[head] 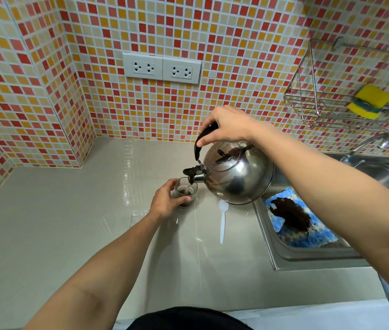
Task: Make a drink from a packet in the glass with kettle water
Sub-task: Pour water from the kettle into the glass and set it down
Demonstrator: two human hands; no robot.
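Observation:
A small clear glass (187, 192) stands on the grey counter, dark powder and liquid in its bottom. My left hand (166, 201) wraps around its left side and holds it. My right hand (227, 126) grips the black handle of a shiny steel kettle (236, 173), which is tilted to the left above the counter. Its black-capped spout hangs right over the glass, and a thin stream of water runs from it into the glass. No packet is in view.
A white plastic spoon (222, 219) lies on the counter (69, 222) just right of the glass. A steel sink (308, 256) with a blue and brown cloth (296, 222) is at the right, a tap (367, 145) behind it. A wire rack (331, 96) holds sponges. Wall sockets (162, 68) sit above.

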